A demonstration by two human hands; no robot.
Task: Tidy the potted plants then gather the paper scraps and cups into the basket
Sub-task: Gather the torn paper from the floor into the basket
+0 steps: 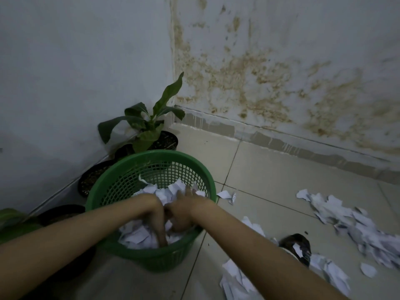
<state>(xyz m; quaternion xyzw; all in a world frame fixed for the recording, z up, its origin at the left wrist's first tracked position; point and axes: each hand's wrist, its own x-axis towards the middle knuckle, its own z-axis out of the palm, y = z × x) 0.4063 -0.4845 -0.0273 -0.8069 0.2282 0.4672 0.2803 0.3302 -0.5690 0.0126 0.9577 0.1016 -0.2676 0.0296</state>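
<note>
Inside basket (151,259): both hands (171,213) among paper scraps (138,236).

Nothing readable here tbh. The paper scraps (346,221) on the floor have some dark marks on them that might be print, but they're way too blurry to make out any words or numbers.

Single head cam, wide-angle, looks fwd/down, close over green basket (151,163) in room corner.
</note>
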